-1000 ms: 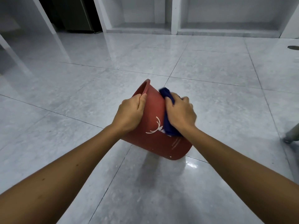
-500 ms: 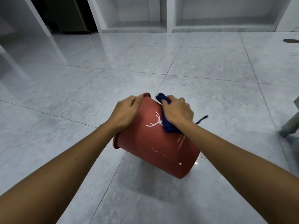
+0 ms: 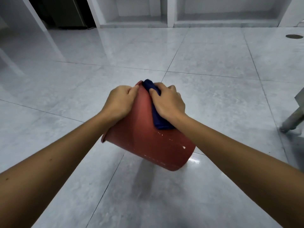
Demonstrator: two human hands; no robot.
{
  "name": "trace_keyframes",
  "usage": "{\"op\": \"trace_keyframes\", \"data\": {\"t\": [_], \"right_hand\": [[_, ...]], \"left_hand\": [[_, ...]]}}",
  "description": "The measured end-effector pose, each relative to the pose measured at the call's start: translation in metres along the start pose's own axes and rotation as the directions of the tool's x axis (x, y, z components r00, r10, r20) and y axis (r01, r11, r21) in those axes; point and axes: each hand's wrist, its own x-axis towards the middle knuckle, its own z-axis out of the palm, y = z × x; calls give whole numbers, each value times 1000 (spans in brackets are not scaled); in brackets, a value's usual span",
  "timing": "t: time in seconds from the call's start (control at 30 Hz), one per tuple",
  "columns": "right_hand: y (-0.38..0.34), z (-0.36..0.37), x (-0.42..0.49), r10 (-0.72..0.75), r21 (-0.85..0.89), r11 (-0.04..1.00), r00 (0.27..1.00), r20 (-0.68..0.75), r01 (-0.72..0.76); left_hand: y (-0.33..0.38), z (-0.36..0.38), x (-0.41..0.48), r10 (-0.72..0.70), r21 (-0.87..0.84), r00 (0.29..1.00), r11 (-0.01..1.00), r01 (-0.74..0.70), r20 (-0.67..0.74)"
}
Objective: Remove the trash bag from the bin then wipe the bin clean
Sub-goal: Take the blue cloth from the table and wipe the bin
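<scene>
A red plastic bin (image 3: pixel 148 142) is held tilted above the floor, its open rim turned left and away from me, its base at the lower right. Small white specks dot its outer wall. My left hand (image 3: pixel 120 102) grips the rim at the top, fingers curled over the edge. My right hand (image 3: pixel 167 101) presses a dark blue cloth (image 3: pixel 158 119) flat against the bin's outer wall near the rim. The inside of the bin is hidden. No trash bag is in view.
Glossy grey floor tiles (image 3: pixel 213 66) spread all around. White open cabinet bays (image 3: pixel 171 12) line the far wall. A dark doorway (image 3: pixel 62 12) is at the far left. A grey metal leg (image 3: pixel 292 119) stands at the right edge, and a round floor drain (image 3: pixel 294 36) lies at the far right.
The bin has turned in my hands, so the white antler logo is no longer visible. My right hand with the cloth has slid up toward the rim.
</scene>
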Motion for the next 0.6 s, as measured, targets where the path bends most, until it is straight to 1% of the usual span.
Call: {"op": "trace_keyframes", "data": {"t": [0.07, 0.1, 0.17, 0.2, 0.23, 0.27, 0.3, 0.33, 0.37, 0.4, 0.43, 0.47, 0.5, 0.53, 0.57, 0.6], "right_hand": [[12, -5, -3, 3, 43, 999, 998, -64, 0], [25, -6, -4, 53, 36, 998, 997, -63, -51], [54, -7, -12, 238, 21, 971, 971, 20, -238], [64, -7, -16, 330, 28, 943, 941, 75, -333], [69, -8, -20, 389, 47, 917, 915, 109, -396], [69, -7, -21, 411, 66, 905, 904, 114, -420], [65, -6, -19, 402, 78, 909, 911, 94, -409], [58, -6, -15, 371, 87, 923, 927, 55, -374], [50, -6, -11, 334, 99, 938, 943, 5, -333], [40, -7, -7, 300, 117, 949, 953, -46, -293], [32, -8, -3, 267, 131, 958, 959, -99, -253], [28, -8, 0, 243, 131, 965, 960, -140, -225], [29, -8, 1, 239, 115, 968, 958, -155, -223], [35, -6, 0, 257, 84, 965, 956, -143, -247], [47, -4, -3, 295, 42, 955, 949, -107, -293], [60, -2, -8, 360, 9, 933, 932, -53, -360]], "left_hand": [[12, -3, 6, 41, 53, 999, 998, -40, -34], [18, -2, 7, 49, 83, 998, 996, -46, -35], [24, 7, 4, 53, 154, 999, 987, -50, -13], [26, 13, 3, 57, 184, 998, 981, -56, -1], [28, 17, 3, 67, 205, 998, 976, -68, 11], [30, 19, 5, 76, 219, 997, 973, -78, 18], [33, 20, 6, 81, 215, 996, 973, -85, 26], [35, 21, 9, 75, 162, 996, 983, -81, 45], [36, 23, 11, 55, 25, 994, 998, -58, 91], [36, 23, 12, 43, -143, 986, 990, -20, 161], [33, 21, 10, 51, -261, 974, 965, 8, 219], [28, 19, 6, 99, -270, 964, 962, -29, 248], [19, 17, 0, 154, -185, 957, 977, -109, 248], [5, 17, -6, 200, -43, 959, 980, -195, 198], [-9, 16, -13, 242, 94, 964, 963, -252, 107], [-21, 12, -20, 265, 170, 964, 950, -260, -5]]}}
